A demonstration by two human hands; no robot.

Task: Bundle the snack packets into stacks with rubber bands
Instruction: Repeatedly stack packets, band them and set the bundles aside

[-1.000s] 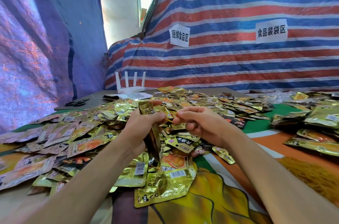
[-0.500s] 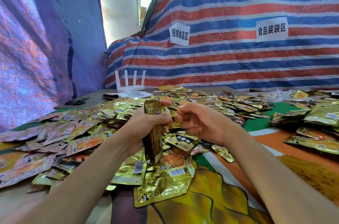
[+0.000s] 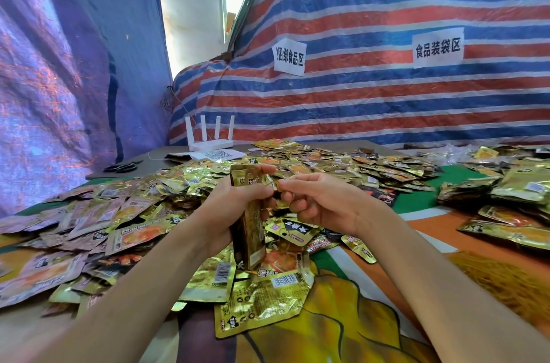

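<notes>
My left hand [image 3: 229, 208] grips an upright stack of gold snack packets [image 3: 248, 231] around its upper part, above the table. My right hand [image 3: 321, 202] is right beside it with curled fingers, thumb and forefinger pinching at the stack's top edge; whether it holds a rubber band there is too small to tell. A wide heap of loose gold packets [image 3: 166, 199] covers the table behind and under both hands. A pile of thin yellow rubber bands [image 3: 503, 282] lies at the right.
A white router with several antennas [image 3: 209, 136] stands at the back on papers, black scissors [image 3: 120, 167] to its left. More packet piles [image 3: 512, 187] lie at the right. Striped tarpaulin with two paper signs hangs behind. The colourful tablecloth [image 3: 327, 318] shows near me.
The left hand has raised the stack slightly and turned it more upright. The right hand has stayed close against its top edge.
</notes>
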